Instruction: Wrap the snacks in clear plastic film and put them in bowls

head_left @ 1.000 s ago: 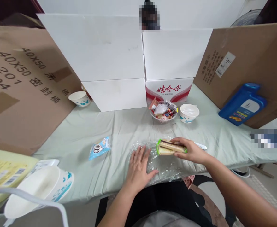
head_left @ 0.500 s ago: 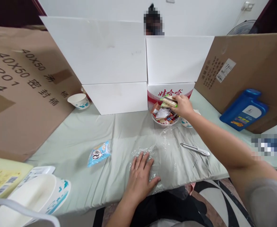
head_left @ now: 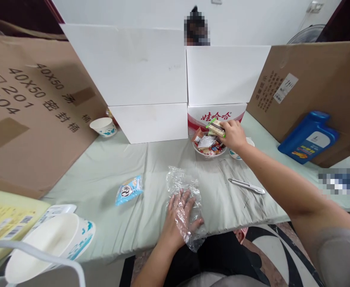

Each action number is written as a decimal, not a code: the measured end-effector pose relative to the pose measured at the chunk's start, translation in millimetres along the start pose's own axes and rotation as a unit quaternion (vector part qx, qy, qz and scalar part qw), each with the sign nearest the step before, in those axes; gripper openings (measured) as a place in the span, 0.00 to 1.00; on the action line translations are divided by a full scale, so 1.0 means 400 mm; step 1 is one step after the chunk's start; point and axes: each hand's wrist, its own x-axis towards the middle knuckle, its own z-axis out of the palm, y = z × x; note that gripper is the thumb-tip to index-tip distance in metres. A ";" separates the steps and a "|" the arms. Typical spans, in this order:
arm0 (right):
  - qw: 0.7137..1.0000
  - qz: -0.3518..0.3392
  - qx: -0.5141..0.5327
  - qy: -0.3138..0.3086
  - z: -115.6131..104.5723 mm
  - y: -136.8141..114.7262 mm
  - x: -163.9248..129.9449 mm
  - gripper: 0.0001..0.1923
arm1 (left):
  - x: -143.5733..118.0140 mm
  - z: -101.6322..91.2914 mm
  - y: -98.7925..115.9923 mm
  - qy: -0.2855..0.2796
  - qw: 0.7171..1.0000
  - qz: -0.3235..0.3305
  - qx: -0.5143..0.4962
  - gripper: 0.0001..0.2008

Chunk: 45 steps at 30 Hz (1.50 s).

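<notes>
My right hand (head_left: 233, 134) is closed around a wrapped snack (head_left: 216, 128) with a clear, green-edged wrapper. It holds this over the right part of a white bowl (head_left: 210, 156) full of small packets. My left hand (head_left: 181, 211) rests near the table's front edge with its fingers spread. A crinkled clear plastic bag (head_left: 179, 177) lies over its fingers and back and stretches forward on the cloth; whether the hand is inside the bag or only beneath it I cannot tell. Left of it lies a blue snack packet (head_left: 129, 190).
A box cutter (head_left: 246, 186) lies on the right, below a paper cup (head_left: 235, 154). White boards (head_left: 151, 123) and brown cartons (head_left: 312, 79) wall the table. At the right stands a blue bottle (head_left: 308, 137); paper bowls (head_left: 83, 239) and a yellowish container (head_left: 10, 215) are at the left.
The clear plastic bag, flat under my left hand before, now lies over its fingers and back. My right hand keeps the wrapped snack at the bowl, with only a slight shift. The view turned slightly.
</notes>
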 end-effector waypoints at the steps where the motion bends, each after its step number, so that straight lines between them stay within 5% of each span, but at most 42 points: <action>1: 1.000 -0.006 -0.015 -0.010 0.001 -0.001 0.001 0.24 | 0.000 0.001 0.000 0.004 1.000 0.003 0.003 0.31; 7: 0.988 -0.055 -0.026 -0.141 0.008 -0.007 0.007 0.30 | 0.000 0.004 0.002 0.010 1.000 0.009 0.017 0.31; 13: 0.981 -0.160 0.015 -0.105 0.000 -0.027 -0.014 0.28 | 0.002 0.004 0.002 0.023 1.000 0.012 0.015 0.30; 19: 0.976 -0.154 0.126 -0.084 0.002 -0.083 -0.053 0.09 | 0.004 0.001 0.001 -0.008 1.000 -0.006 0.010 0.31; 23: 0.988 -0.034 0.144 -0.046 0.008 -0.053 -0.060 0.14 | 0.006 -0.002 0.002 -0.005 1.000 -0.001 0.017 0.29; 29: 0.965 0.246 0.088 -0.006 0.005 0.149 -0.078 0.19 | 0.012 -0.013 0.009 -0.014 1.000 -0.005 0.022 0.28; 35: 0.945 0.322 0.045 -0.031 0.010 0.232 -0.151 0.18 | 0.012 -0.002 0.005 -0.011 1.000 -0.005 0.020 0.28; 40: 0.968 0.226 0.084 0.075 -0.021 0.174 -0.175 0.21 | 0.012 -0.008 0.017 -0.013 0.999 -0.032 0.025 0.40; 43: 0.968 0.086 0.210 0.106 -0.086 0.047 -0.240 0.16 | 0.024 -0.026 0.050 -0.028 0.998 -0.017 0.050 0.40; 45: 0.946 -0.043 0.313 0.070 -0.142 -0.077 -0.322 0.15 | 0.038 -0.030 0.080 -0.039 0.997 -0.003 0.062 0.37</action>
